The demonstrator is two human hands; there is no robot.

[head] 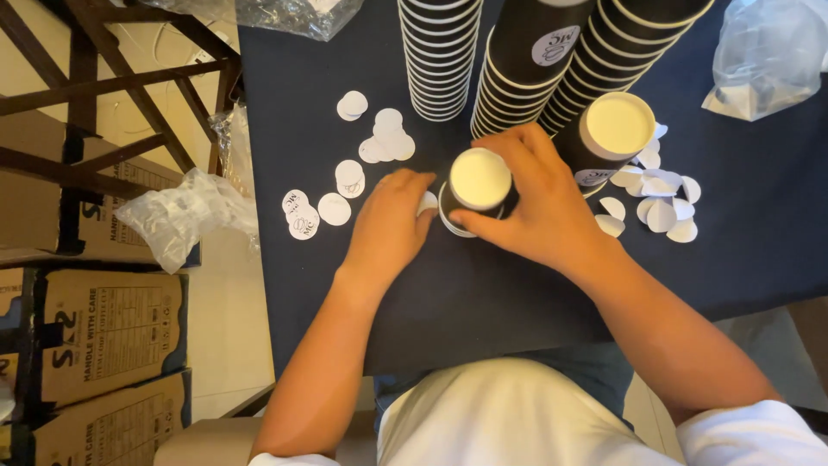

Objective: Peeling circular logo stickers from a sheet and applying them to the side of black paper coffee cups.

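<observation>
Nearest the camera, a white shirt (509, 414) fills the lower edge, and two bare forearms run up from it onto the dark blue tablecloth (483, 302). At the centre stands a black paper cup (476, 185) with a cream inside, mouth up. Curled around its 3 o'clock side, the right hand (535, 203) has fingers arched over the far rim and thumb pressed near the base, gripping the cup. At 9 o'clock, the left hand (388, 229) rests knuckles up, its fingertips (423, 185) bent and touching the cup's wall; whether they pinch anything I cannot tell. Round white stickers (349, 177) lie scattered out toward 10 o'clock, and a second heap of discs (660, 198) toward 3 o'clock. Beyond, at 1 o'clock, another open cup (614, 129) sits, with tall cup stacks (517, 60) at 12 o'clock.
</observation>
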